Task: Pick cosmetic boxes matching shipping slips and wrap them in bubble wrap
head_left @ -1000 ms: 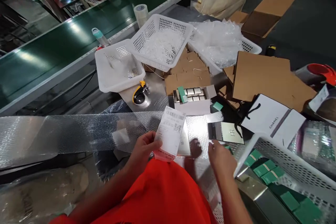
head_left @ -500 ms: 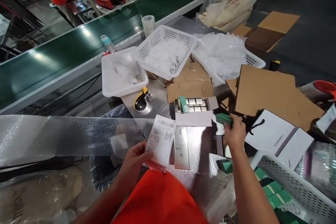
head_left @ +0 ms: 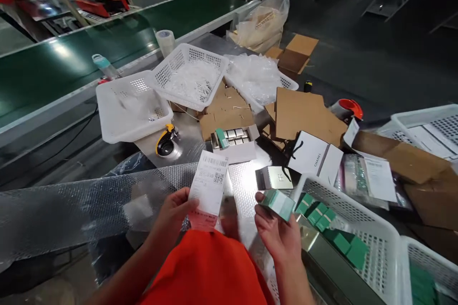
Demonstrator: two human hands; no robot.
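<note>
My left hand [head_left: 179, 209] pinches the lower left edge of a white printed shipping label sheet [head_left: 208, 181] with a barcode and QR code. In my right hand [head_left: 274, 231] is a small green box [head_left: 278, 204], tilted so a pale face shows, fingers wrapped around it. Just beyond it lies a silvery box [head_left: 281, 177] with a dark side. A white carton [head_left: 234, 155], its flap open, holds several small silver-topped boxes and one green box [head_left: 222, 138]. Bubble wrap [head_left: 246, 190] covers the table in front of me.
At right, a white basket [head_left: 388, 243] holds several green boxes, beside a white CHANEL bag [head_left: 315, 157]. A yellow-black tape dispenser [head_left: 166, 140], white baskets [head_left: 214, 90] and cardboard [head_left: 300, 114] lie farther back. A green conveyor belt [head_left: 143, 33] crosses behind.
The view has swung right. My right hand has come nearer my body and turned palm up with the green box. My left hand still holds the label sheet.
</note>
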